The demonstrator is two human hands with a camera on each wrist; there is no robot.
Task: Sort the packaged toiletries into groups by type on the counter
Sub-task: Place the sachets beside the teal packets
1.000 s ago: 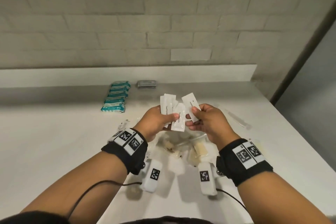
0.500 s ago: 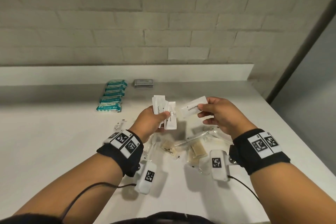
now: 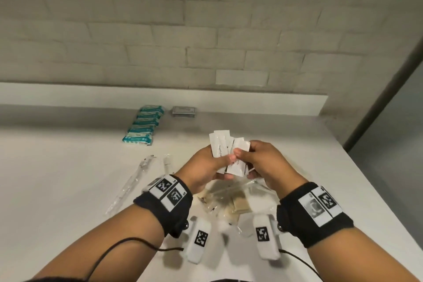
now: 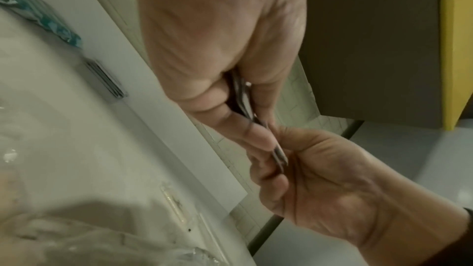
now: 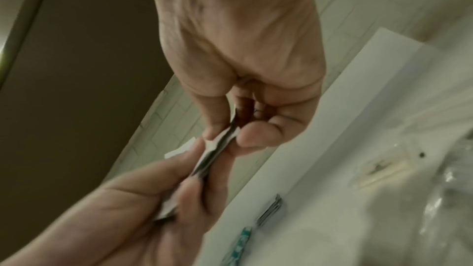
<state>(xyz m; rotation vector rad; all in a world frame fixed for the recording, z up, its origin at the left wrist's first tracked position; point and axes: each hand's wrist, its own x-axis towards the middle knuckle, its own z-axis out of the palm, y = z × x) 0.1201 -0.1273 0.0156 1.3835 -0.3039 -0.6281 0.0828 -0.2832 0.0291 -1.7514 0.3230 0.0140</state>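
Note:
Above the middle of the counter, both hands hold a fan of small white toothpaste sachets (image 3: 220,147). My left hand (image 3: 225,162) grips the stack from the left, thumb on the front. My right hand (image 3: 246,158) pinches a sachet (image 3: 240,144) against that stack from the right. The left wrist view shows the sachets (image 4: 279,155) edge-on between the fingers of both hands. In the right wrist view, thumb and forefinger of my right hand (image 5: 226,136) pinch the sachets (image 5: 208,158), with the left hand below them.
A row of teal packets (image 3: 143,127) and a stack of grey packets (image 3: 184,111) lie at the back near the ledge. Two clear-wrapped toothbrushes (image 3: 135,181) lie on the left. A pile of clear-wrapped beige items (image 3: 238,201) lies under the hands. The counter edge (image 3: 375,190) runs along the right.
Half a second ago my right hand held one sachet apart to the right. It has come back and now holds that sachet against the stack in my left hand.

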